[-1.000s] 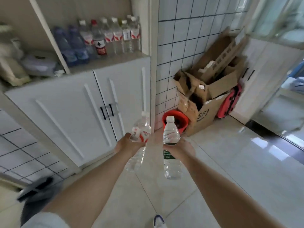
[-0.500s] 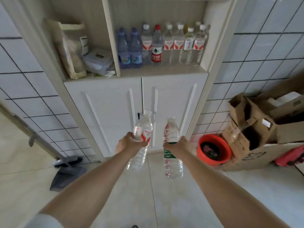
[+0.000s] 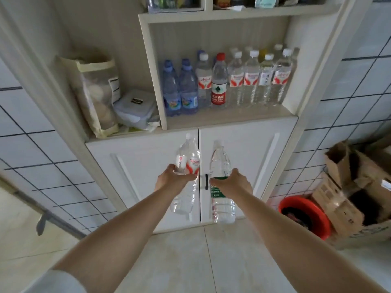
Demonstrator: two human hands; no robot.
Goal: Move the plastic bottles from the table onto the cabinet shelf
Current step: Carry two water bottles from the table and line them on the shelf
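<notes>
In front of the cabinet: both arms reach forward at the height of the two white lower doors (image 3: 243, 166), each hand carrying one bottle.
Left hand (image 3: 171, 182): fingers closed round the middle of a clear plastic bottle with a red-and-white label (image 3: 187, 163); the bottle tilts, its white cap leaning right and away, its base hanging below the hand.
Right hand (image 3: 234, 183): fingers closed round a clear plastic bottle with a green label (image 3: 220, 166), gripped at the top of the label; this one stands nearly upright.
The two held bottles: side by side, near each other but apart, on either side of the gap between the doors, below the shelf edge.
Cabinet shelf (image 3: 222, 119): the open pale-wood compartment above the doors, with a row of standing bottles (image 3: 243, 81) at the back: two blue-tinted ones at the left, a red-capped one with a red label near the middle, clear white-capped ones beside it. The front strip of the shelf is bare.
Left compartment: a mesh bag with cream trim (image 3: 97, 92) and a clear lidded plastic box (image 3: 135, 108).
Floor at right: a round red plastic basin (image 3: 304, 216) next to torn brown cardboard boxes (image 3: 349, 187).
</notes>
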